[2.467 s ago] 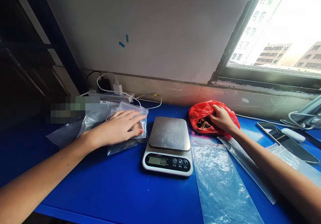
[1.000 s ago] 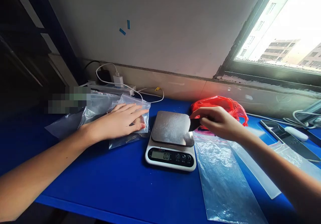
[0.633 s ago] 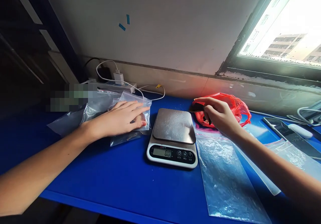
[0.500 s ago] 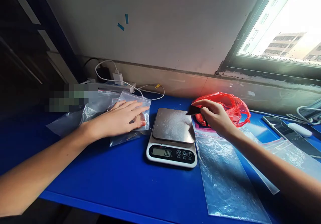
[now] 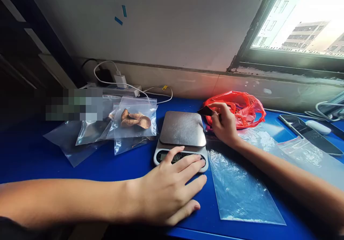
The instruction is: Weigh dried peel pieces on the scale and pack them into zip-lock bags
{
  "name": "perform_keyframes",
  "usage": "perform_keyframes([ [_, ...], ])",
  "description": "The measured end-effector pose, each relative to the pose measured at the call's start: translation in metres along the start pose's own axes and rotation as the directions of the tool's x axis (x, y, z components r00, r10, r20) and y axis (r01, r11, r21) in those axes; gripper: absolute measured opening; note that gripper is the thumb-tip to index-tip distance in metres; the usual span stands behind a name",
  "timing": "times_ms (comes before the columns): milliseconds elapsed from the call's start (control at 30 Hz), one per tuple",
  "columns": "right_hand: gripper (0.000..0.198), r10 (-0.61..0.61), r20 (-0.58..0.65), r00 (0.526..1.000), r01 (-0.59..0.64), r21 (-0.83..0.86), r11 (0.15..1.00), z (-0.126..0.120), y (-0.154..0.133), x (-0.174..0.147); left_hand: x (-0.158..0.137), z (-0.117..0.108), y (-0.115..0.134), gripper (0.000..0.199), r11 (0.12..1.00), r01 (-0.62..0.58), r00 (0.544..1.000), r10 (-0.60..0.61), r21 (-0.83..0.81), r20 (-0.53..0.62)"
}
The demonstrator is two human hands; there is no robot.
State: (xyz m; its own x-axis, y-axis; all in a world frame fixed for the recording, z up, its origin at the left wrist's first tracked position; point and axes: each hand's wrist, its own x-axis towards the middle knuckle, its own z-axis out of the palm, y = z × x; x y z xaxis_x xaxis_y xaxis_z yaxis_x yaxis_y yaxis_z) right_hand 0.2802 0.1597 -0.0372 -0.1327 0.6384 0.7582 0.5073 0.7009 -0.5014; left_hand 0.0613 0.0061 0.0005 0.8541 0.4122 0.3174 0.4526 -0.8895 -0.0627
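Note:
A kitchen scale (image 5: 183,127) with a bare steel plate stands in the middle of the blue table. My left hand (image 5: 172,186) reaches over its front panel, fingers spread, with fingertips on or just above the buttons; the display is partly covered. Beside the plate's right rim, my right hand (image 5: 224,123) pinches a thin dark pointed piece (image 5: 205,111) whose kind I cannot make out. To the left, a clear zip bag (image 5: 135,107) holds brown curled dried slices (image 5: 137,120). It lies on top of other clear bags.
A red plastic bag (image 5: 258,116) sits behind my right hand. A flat clear zip bag (image 5: 244,186) lies right of the scale, with more bags and a phone (image 5: 310,132) beyond. A charger (image 5: 120,80) and cables run along the wall.
My left hand has left the bag of dried slices and moved right and nearer, onto the scale's panel. My right hand still holds the dark piece near the plate. The view has shifted slightly.

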Motion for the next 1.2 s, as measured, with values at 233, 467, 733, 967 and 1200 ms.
perform_keyframes([
  [233, 0.018, -0.057, 0.017, 0.998, 0.057, -0.004, 0.998, 0.004, -0.001, -0.002, -0.003, 0.002, -0.007, 0.045, 0.996, 0.065, 0.996, -0.061, -0.063, 0.06],
  [467, 0.016, -0.187, 0.001, 0.982, 0.187, -0.034, 0.982, 0.006, -0.001, 0.0, 0.004, -0.004, -0.003, 0.051, 0.994, 0.059, 0.993, -0.049, -0.092, 0.103],
  [733, 0.016, -0.258, 0.0, 0.966, 0.257, -0.038, 0.966, 0.005, -0.001, -0.001, -0.008, 0.009, -0.021, 0.055, 0.975, 0.061, 0.995, -0.044, -0.213, 0.085],
  [967, 0.015, -0.201, -0.051, 0.978, 0.203, 0.051, 0.978, 0.008, -0.013, 0.003, -0.003, 0.004, -0.024, 0.029, 0.986, -0.067, 0.991, 0.048, -0.154, -0.125],
  [1200, 0.022, -0.299, 0.106, 0.948, 0.288, 0.106, 0.952, 0.014, -0.029, -0.001, 0.0, 0.005, -0.024, 0.02, 0.946, -0.202, 0.968, 0.153, -0.255, -0.201],
])
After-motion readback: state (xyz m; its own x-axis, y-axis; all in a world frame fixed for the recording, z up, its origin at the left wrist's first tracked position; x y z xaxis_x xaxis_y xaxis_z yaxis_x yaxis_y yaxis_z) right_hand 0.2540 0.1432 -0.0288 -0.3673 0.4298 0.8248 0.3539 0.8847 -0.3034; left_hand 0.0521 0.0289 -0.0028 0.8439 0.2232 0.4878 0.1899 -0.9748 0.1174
